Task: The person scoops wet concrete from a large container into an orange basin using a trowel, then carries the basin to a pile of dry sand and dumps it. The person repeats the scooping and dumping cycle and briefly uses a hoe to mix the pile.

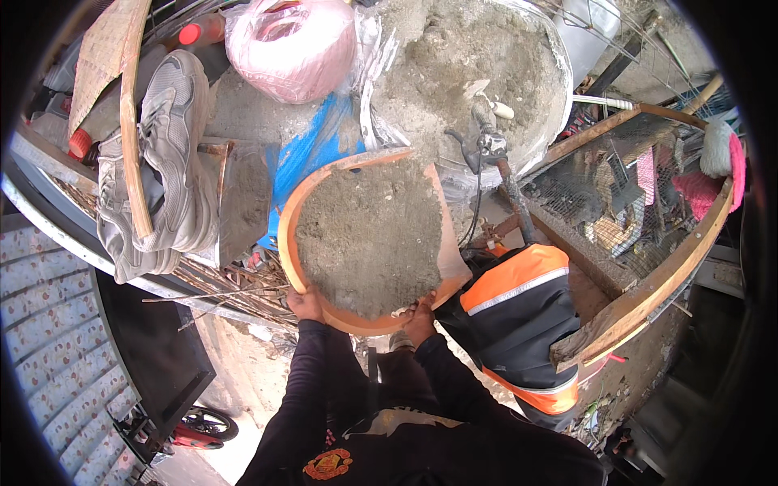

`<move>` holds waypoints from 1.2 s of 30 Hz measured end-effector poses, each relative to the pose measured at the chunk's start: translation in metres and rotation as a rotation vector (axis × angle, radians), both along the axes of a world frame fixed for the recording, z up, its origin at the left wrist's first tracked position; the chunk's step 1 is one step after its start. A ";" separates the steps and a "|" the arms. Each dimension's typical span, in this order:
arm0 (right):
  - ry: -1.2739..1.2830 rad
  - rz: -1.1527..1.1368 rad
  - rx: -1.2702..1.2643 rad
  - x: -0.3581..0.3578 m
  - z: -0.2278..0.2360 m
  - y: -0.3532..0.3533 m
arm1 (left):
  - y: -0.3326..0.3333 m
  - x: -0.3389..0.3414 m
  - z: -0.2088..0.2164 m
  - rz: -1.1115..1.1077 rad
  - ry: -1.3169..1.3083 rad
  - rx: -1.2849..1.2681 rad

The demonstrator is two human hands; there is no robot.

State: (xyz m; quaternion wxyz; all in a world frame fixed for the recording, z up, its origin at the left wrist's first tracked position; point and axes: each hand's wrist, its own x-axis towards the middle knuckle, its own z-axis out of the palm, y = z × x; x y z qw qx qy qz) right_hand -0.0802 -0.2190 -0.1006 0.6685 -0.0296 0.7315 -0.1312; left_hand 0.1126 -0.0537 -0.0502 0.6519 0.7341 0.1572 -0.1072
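I hold an orange, D-shaped tray (pixel 287 229) in front of me. Grey sand (pixel 369 235) covers most of its inside. The fingers of my left hand (pixel 306 305) are wrapped around the curved rim at the near left. My right hand (pixel 420 321) grips the near right edge, close to a small pale lump. The tray's underside is hidden. Just beyond it sits a wide, pale-rimmed container (pixel 565 61) with more grey sand (pixel 478 49) inside. A metal-and-black handle piece (pixel 489 147) lies over that container's near right side.
A pink roll of plastic twine (pixel 292 53) and blue sheeting (pixel 312 150) lie beyond the tray. Worn grey shoes (pixel 174 154) are at the left. A black-and-orange jacket (pixel 523 304) hangs at the right, beside wire mesh (pixel 624 194) and a wooden plank (pixel 648 304).
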 end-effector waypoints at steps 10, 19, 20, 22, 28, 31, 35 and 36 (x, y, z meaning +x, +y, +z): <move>-0.018 -0.008 -0.052 0.004 0.022 -0.009 | -0.089 0.080 0.145 -0.657 -0.783 0.688; -0.047 0.004 0.007 0.007 0.025 -0.010 | -0.230 0.195 0.084 -1.363 -0.334 0.946; -0.052 -0.011 -0.003 0.003 0.023 -0.011 | -0.237 0.197 0.085 -1.395 -0.300 0.949; -0.088 -0.025 -0.015 -0.001 0.018 -0.013 | -0.241 0.203 0.085 -1.451 -0.227 0.964; -0.010 -0.059 -0.047 -0.001 0.026 -0.002 | -0.204 0.188 0.062 -1.256 -0.229 0.822; 0.055 -0.039 -0.091 -0.008 0.039 0.002 | -0.181 0.176 0.074 -1.174 -0.336 0.815; 0.014 0.063 -0.159 -0.020 0.055 0.018 | -0.140 0.150 0.110 -1.082 -0.372 0.879; 0.014 0.106 -0.209 -0.022 0.058 0.021 | -0.128 0.143 0.122 -1.067 -0.363 0.876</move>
